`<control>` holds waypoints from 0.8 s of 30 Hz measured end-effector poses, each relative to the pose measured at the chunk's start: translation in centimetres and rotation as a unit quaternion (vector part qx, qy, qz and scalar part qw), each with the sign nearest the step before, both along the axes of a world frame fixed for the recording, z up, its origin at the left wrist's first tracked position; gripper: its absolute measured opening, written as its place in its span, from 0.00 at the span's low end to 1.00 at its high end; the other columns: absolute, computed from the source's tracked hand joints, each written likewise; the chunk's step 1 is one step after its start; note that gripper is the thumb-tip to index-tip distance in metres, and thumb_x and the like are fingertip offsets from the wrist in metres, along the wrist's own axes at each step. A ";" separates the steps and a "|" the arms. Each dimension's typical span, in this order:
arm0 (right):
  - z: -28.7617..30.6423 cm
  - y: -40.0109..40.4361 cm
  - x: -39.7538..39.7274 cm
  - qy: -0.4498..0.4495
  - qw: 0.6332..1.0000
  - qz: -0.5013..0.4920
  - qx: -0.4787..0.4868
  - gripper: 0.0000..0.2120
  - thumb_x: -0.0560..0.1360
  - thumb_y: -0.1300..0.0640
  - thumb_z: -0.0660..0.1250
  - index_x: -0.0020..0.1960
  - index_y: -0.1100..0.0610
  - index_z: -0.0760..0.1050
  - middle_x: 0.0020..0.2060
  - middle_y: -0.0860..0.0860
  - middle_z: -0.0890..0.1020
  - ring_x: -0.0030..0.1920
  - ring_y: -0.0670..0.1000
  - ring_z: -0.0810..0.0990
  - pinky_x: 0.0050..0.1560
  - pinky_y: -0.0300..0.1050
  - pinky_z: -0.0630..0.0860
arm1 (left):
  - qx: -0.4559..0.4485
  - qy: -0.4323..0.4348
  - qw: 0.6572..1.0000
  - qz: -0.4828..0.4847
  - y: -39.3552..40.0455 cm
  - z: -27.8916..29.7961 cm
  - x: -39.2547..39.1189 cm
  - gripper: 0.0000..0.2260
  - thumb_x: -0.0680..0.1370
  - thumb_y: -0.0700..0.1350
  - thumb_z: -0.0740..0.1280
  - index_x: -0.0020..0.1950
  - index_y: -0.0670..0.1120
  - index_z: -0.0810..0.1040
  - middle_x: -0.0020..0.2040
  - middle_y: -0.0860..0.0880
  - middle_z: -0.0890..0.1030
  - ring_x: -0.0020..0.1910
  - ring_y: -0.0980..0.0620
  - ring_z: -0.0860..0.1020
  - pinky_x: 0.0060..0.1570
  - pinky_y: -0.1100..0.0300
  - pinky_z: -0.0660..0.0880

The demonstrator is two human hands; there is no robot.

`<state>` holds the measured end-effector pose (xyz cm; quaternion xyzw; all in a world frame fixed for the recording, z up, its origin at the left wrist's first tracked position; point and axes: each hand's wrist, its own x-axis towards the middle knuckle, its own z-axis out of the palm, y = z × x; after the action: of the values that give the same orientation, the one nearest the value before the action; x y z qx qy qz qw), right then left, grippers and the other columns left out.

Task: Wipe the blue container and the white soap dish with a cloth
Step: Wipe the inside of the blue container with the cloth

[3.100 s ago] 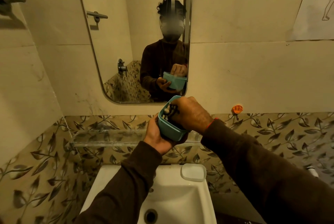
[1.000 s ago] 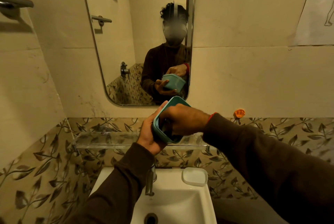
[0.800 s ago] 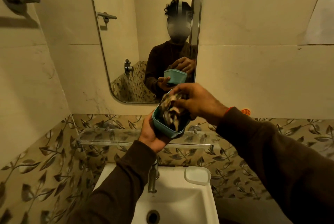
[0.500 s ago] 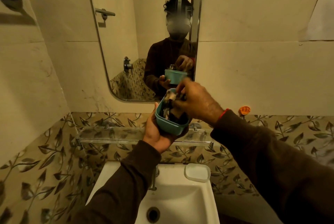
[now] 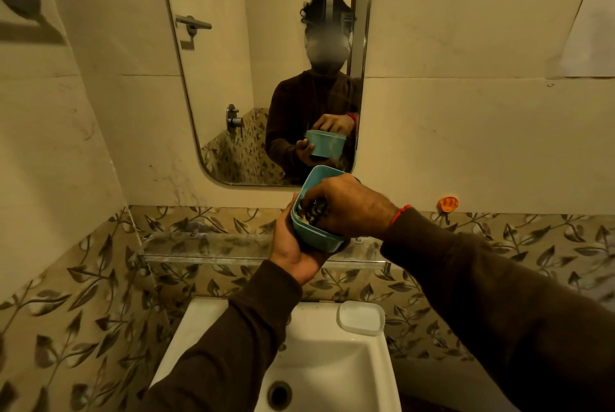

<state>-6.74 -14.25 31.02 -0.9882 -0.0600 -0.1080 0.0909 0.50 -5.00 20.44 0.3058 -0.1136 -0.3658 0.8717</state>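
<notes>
Head view, nearest: white sink at 6 o'clock; the white soap dish lies on its back rim at 5 o'clock, nothing touching it, seemingly not wiped yet.
Left hand: just below centre, fingers wrapped under and around the blue container, holding it tilted, mouth toward 1 o'clock.
Right hand: fingers closed on a dark patterned cloth, pressed inside the container.
Handling: container looks like light, stiff plastic, perhaps slippery; hold by base and side wall, as now. Cloth is soft and follows the corners.
Behind: glass shelf under the hands.
Farthest: mirror at 12 o'clock repeats the hands; orange hook at 3 o'clock.
</notes>
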 end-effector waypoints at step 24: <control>-0.4 0.0 -0.6 -0.077 0.995 0.056 0.024 0.16 0.75 0.60 0.70 0.63 0.53 0.79 0.58 0.51 0.82 0.58 0.50 0.80 0.58 0.43 0.76 | 0.027 -0.075 0.997 -0.022 1.5 2.7 0.1 0.23 0.80 0.57 0.61 0.72 0.49 0.76 0.61 0.41 0.82 0.52 0.43 0.84 0.44 0.48 0.81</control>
<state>-7.35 -14.25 30.61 -0.9696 -0.1194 -0.1800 0.1152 0.57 -3.46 23.11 0.3534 -0.1753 -0.3643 0.8436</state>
